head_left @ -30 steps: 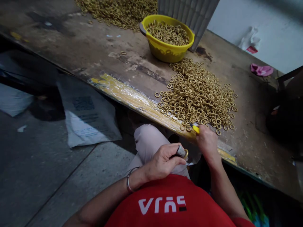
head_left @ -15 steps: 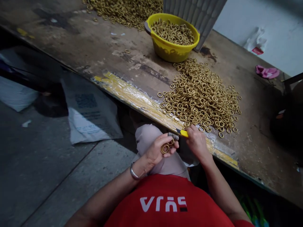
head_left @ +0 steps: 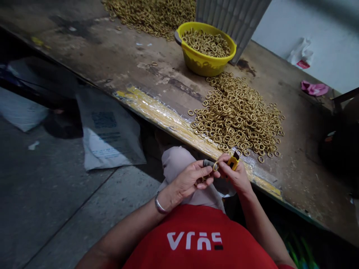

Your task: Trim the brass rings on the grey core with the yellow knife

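Left hand [head_left: 193, 177] and right hand [head_left: 237, 175] together now, a gold ring [head_left: 215, 166] between their fingertips; left cups more rings [head_left: 203, 179], right grips a yellow cutter [head_left: 233, 162], blade [head_left: 236, 154] toward the ring pile [head_left: 238, 116] just beyond, nearer the right.

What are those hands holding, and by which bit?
The right hand grips a yellow cutter by its handle; the left hand holds a ring by its edge, more rings in its fingers.

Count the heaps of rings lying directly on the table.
2: the near heap in front of the yellow bowl, and the far heap at the picture's top edge. The grey panel may hide more.
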`<state>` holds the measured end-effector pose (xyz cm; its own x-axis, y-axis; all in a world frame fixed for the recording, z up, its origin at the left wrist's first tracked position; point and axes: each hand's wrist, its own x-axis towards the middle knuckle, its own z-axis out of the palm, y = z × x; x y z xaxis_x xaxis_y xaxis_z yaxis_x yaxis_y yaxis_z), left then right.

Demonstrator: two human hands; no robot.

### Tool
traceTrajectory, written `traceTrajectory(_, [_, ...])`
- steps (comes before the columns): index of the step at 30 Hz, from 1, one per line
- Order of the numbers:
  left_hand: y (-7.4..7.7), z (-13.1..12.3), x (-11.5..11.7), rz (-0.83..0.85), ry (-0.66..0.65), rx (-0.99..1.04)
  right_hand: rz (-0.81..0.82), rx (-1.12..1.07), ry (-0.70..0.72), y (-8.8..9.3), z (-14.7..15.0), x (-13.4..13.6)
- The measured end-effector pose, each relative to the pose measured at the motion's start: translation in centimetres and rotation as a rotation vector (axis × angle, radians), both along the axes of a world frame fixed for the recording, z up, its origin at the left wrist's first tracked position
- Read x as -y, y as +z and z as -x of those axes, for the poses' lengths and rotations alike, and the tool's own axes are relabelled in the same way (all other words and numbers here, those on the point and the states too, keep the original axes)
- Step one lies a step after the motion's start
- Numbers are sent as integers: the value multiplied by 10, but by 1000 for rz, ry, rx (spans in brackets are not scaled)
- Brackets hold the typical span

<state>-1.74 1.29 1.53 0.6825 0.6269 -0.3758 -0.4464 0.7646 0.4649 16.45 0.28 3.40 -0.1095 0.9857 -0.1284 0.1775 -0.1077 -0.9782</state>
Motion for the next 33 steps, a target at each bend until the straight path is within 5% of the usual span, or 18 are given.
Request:
traceTrajectory(6, [6, -4, 6, 0, 31, -55, -167, 128, 44, 6, 2, 4])
traceTrajectory(11, [7, -6, 10, -150, 137, -236, -364, 559, 104, 9, -2, 13])
traceTrajectory(19, [3, -5, 9, -482, 135, -474, -282, 1181, 167, 9, 2, 22])
traceTrajectory(25, [18, -4, 3, -739, 135, -661, -251, 1339, 99, 8, 5, 18])
traceTrajectory(30, [29, -1, 13, -784, 12, -546, -60, 1478, -146, 1, -25, 5])
traceTrajectory(33, [22, 1, 14, -652, -69, -445, -190, 1328, -179, -5, -45, -1])
